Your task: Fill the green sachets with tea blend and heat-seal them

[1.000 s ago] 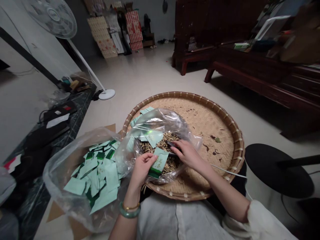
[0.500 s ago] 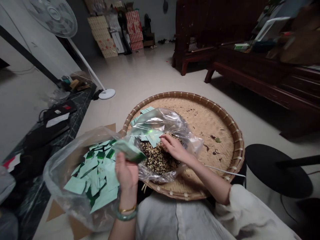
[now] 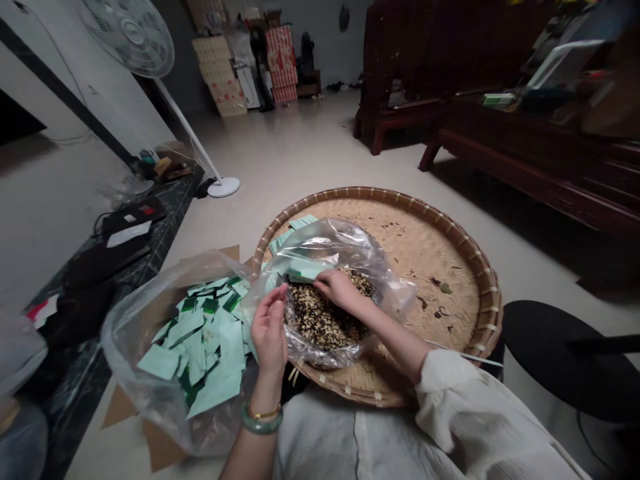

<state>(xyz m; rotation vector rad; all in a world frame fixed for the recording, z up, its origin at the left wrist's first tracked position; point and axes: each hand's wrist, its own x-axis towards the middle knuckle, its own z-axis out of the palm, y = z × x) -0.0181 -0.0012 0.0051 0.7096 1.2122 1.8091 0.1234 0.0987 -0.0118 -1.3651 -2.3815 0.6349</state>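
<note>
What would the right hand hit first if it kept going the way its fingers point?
Probably the pale green packet just ahead of the right hand, inside the clear plastic bag, though depth is hard to judge.

Head-worn view, facing forward, downward

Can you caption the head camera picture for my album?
Right hand touches a speckled dried mix in a plastic bag on a round bamboo tray, left hand beside it.

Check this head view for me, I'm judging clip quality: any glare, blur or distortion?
Head view: glare streaks the clear plastic bag; wide-angle distortion tilts the standing fan; the dark wooden bench sinks into shadow; the top right corner looks blurred.
</note>
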